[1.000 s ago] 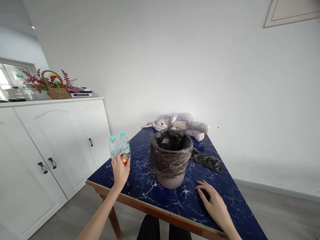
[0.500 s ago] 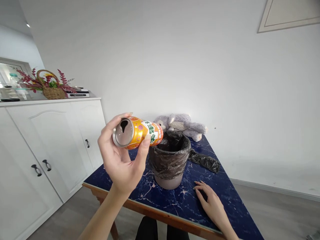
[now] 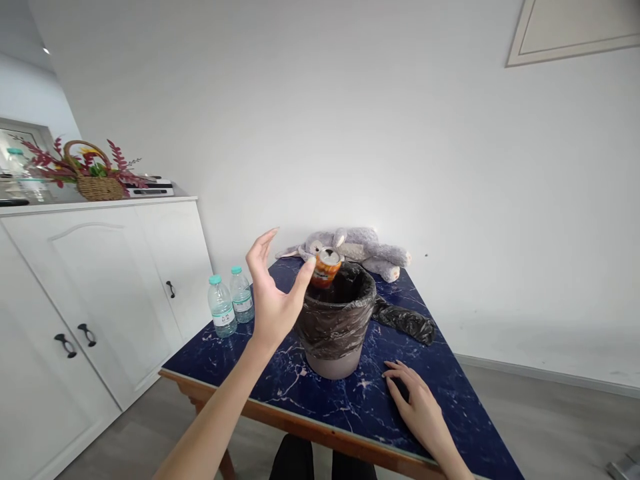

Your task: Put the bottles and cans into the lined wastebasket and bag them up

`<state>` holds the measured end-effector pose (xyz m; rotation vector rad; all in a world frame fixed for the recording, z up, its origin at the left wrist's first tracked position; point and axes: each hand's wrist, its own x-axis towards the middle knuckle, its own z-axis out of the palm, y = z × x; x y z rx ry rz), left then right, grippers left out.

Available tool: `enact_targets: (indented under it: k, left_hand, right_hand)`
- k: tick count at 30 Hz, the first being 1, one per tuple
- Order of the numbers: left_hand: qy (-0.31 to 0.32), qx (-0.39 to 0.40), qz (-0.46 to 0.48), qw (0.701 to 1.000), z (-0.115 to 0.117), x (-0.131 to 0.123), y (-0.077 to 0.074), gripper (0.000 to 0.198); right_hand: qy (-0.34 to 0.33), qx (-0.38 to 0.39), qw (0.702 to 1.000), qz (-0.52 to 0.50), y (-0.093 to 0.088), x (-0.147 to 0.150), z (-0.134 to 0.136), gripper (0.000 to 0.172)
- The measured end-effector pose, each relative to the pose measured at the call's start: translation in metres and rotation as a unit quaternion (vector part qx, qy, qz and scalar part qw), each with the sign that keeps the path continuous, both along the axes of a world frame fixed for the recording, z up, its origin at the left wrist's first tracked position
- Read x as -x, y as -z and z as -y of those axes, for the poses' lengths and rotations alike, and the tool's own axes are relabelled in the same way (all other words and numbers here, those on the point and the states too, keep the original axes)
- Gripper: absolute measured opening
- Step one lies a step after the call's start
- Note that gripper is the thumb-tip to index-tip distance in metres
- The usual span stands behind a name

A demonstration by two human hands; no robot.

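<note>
An orange can [image 3: 325, 267] above the lined bin [image 3: 336, 320]
The left hand [image 3: 273, 300] has fingers spread, thumb just beside the can; the right hand [image 3: 417, 407] lies flat on the tabletop [image 3: 290, 387].

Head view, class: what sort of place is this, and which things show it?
Probably a room in a home: white cupboards topped with a flower basket, a plush toy on the blue marbled table, and a bag-lined bin.
</note>
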<state>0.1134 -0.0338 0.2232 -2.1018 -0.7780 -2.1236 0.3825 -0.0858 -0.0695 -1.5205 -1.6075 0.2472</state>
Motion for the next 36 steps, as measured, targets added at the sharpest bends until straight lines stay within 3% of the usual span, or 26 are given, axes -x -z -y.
enact_targets:
  k: [5,8,12,16,18,20,24,26,29,33,36]
  left_hand:
    - [-0.015,0.008,0.005,1.0,0.003,0.013,0.002,0.048]
    - [-0.071,0.015,-0.012,0.997,-0.01,0.038,0.012,0.04]
    - [-0.237,0.009,-0.052,0.97,-0.058,0.099,0.03,0.041]
    - [-0.374,0.151,-0.088,0.911,-0.11,0.165,0.049,0.06]
    - [-0.387,0.24,-0.107,0.884,-0.122,0.187,0.058,0.054]
    - [-0.37,0.28,-0.126,0.877,-0.122,0.199,0.067,0.041]
    - [-0.351,0.254,-0.142,0.89,-0.102,0.202,0.072,0.034]
    - [-0.349,0.214,-0.141,0.901,-0.091,0.195,0.064,0.036]
    - [-0.325,0.13,-0.113,0.93,-0.075,0.175,0.037,0.038]
    - [-0.22,-0.015,0.016,0.975,-0.035,0.127,-0.019,0.039]
    - [-0.113,-0.104,0.059,0.986,0.005,0.085,-0.06,0.035]
  right_hand:
    - [-0.002,0.006,1.0,-0.002,-0.001,0.0,0.001,0.035]
    - [0.002,0.01,1.0,-0.001,-0.003,0.001,0.002,0.035]
    - [-0.003,0.006,1.0,0.001,-0.004,0.0,0.002,0.035]
    - [-0.003,0.02,1.0,-0.002,-0.003,0.0,0.002,0.036]
    - [-0.001,0.025,1.0,-0.003,-0.002,0.0,0.002,0.037]
    - [-0.001,0.021,1.0,-0.003,-0.001,0.0,0.002,0.037]
    - [-0.007,0.018,1.0,-0.001,0.0,-0.001,0.001,0.037]
    - [-0.007,0.018,1.0,0.0,0.001,-0.001,0.001,0.037]
    - [-0.004,0.015,1.0,0.0,0.001,-0.001,0.0,0.037]
    - [0.0,0.01,1.0,0.001,0.0,-0.001,0.001,0.035]
    - [-0.003,0.01,1.0,0.003,-0.001,-0.001,0.001,0.035]
